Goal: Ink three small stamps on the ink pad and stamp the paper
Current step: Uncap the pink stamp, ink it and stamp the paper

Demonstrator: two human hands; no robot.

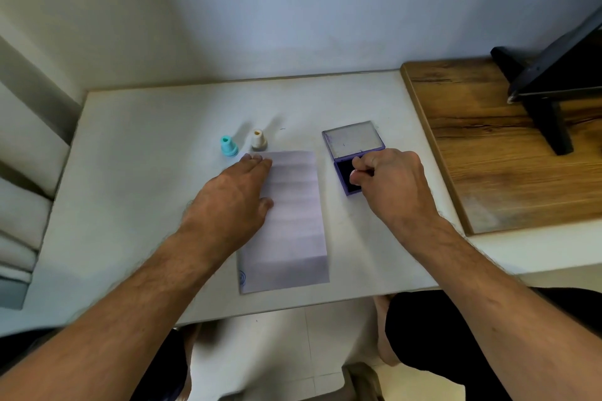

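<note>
Lengthwise, the paper runs from 12 to 6 o'clock on the table, with a faint round blue mark at its near left corner that I can't read. My left hand lies flat on its left edge, fingers straight and together. My right hand pinches a stamp, mostly hidden by my fingers, over the dark ink pad, lid open toward 12. At 11 o'clock of the paper stand the teal stamp and cream stamp, upright.
</note>
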